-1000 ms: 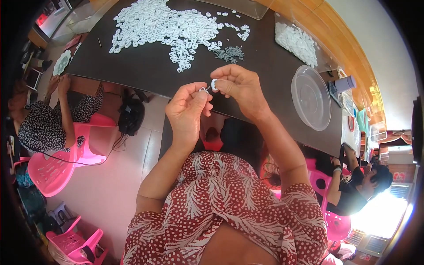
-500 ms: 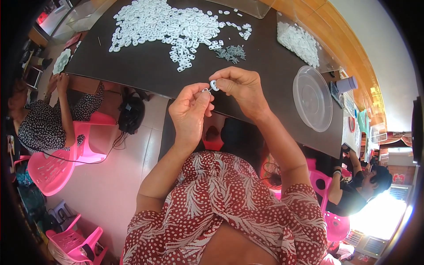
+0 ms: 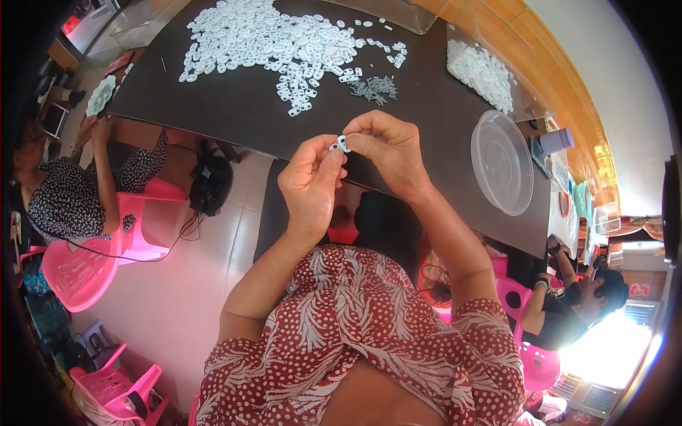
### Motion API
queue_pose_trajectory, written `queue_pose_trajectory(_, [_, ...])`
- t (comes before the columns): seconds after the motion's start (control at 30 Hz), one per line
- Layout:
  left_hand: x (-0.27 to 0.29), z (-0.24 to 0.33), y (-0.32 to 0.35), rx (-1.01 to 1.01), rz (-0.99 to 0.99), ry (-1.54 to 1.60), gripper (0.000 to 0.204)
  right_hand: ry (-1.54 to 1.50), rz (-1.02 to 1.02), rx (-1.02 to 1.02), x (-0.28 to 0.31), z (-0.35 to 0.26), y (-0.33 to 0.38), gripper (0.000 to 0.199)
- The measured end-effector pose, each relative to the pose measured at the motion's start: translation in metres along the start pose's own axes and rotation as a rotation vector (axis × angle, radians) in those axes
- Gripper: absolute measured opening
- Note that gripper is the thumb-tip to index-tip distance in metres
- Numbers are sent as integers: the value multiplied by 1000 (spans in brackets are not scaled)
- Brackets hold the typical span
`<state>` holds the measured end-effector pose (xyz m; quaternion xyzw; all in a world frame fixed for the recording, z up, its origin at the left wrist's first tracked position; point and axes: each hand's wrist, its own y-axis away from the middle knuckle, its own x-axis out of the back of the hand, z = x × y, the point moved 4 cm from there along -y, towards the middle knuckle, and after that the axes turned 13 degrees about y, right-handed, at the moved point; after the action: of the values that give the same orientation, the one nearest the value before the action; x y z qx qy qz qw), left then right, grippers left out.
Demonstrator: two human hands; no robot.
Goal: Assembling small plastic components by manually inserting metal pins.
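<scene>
Over the near edge of a dark surface (image 3: 220, 103), the left hand (image 3: 310, 186) and right hand (image 3: 389, 153) are close together, fingers pinched nearly closed — the left's on a small white piece (image 3: 333, 147), the right's on a white oval (image 3: 342, 144) right against it or nearly so. Beyond lie grey pins (image 3: 374, 89), then a broad white heap (image 3: 249, 35) — and rightward, a clear round lid (image 3: 501, 163).
</scene>
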<state>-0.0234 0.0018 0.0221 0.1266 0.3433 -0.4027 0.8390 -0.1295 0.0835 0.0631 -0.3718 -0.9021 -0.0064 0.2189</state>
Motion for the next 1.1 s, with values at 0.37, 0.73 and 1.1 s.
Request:
queue_pose_trajectory(0.37, [1,-2,-2,7,9,41,20,-15,45,-13,-7,3,6,5])
queue_pose_trajectory(0.73, [1,-7,-6,75,49,96,22,170,87,108,-9,-1,9,11])
queue_pose_trajectory(1.1, [1,-5,-9,71,94,110,17,323,133,189,-11,-7,18,18])
